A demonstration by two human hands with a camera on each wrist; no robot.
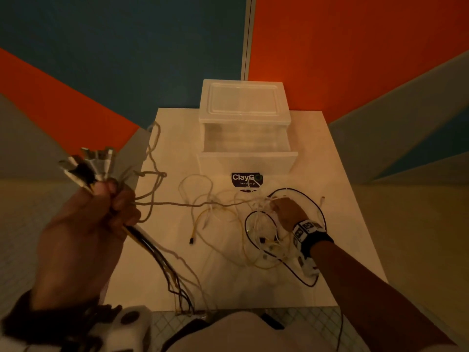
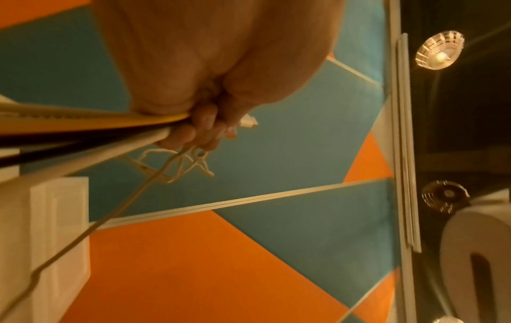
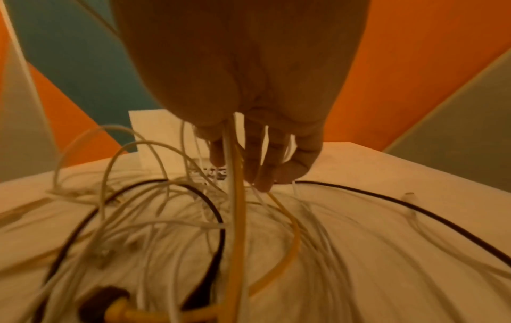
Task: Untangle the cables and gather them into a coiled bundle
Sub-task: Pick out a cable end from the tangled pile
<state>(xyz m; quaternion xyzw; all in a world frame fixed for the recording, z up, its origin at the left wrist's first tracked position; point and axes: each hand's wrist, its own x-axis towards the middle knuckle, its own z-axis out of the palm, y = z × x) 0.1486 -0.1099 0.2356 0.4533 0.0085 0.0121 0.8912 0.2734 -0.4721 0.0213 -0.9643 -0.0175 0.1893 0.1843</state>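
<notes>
Left hand [image 1: 86, 217] grips a cable bundle [image 1: 142, 240]; only the right wrist view shows right hand [image 3: 249, 153] fingers threaded, loosely curled, through tabletop [image 1: 342, 174] cables [image 3: 237, 218].

Table [image 1: 330, 174], white, square top. On it: loose tangled cables [image 1: 228, 214], centre to right. Clear drawer box [image 1: 245, 128] at far edge.

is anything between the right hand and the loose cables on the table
Nothing visible is. The right hand already reaches into the tangle of loose cables on the white table, with white and yellow strands running between its fingers. The drawer box sits farther back.
</notes>
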